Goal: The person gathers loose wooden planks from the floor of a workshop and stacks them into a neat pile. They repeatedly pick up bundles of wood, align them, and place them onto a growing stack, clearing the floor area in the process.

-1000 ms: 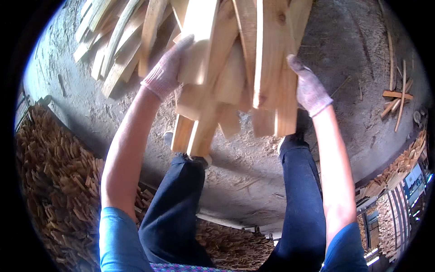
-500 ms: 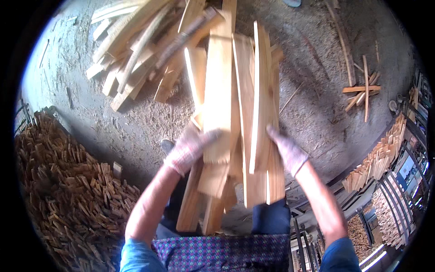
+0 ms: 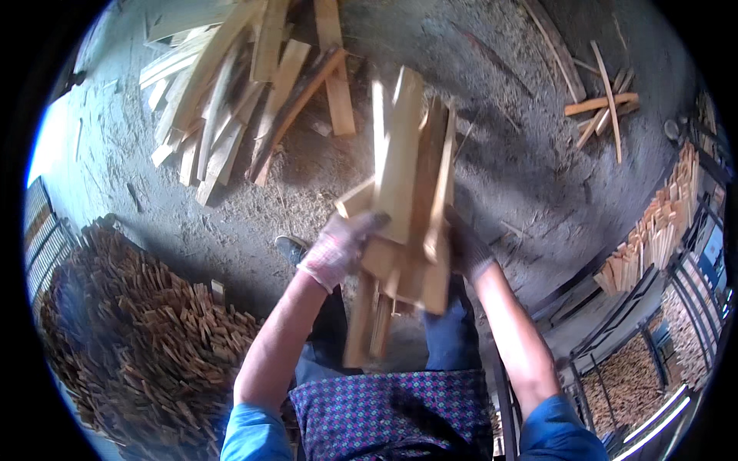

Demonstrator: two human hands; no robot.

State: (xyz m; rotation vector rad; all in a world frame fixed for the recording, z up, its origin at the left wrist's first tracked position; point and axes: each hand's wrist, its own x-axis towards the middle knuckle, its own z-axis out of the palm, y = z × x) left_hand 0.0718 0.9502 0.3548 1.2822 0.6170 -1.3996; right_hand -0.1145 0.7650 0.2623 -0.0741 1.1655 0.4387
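Between my two gloved hands is a loose bundle of pale wooden boards, lifted off the floor in front of my legs. My left hand wraps the bundle's left side, its thumb lying over the front board. On the opposite side my right hand presses against the boards, its fingers partly hidden behind them and a little blurred. The boards run lengthwise away from me, with uneven ends. A few shorter pieces stick out at the bottom toward my patterned apron.
A heap of boards lies on the dusty floor at the far left. Small sticks lie crossed at the far right. A large pile of short wood pieces fills the near left. Filled racks stand at the near right.
The bundle has come closer together between my hands and its far ends have drawn toward me. My right hand has moved left, and the far heap now shows apart from the bundle.
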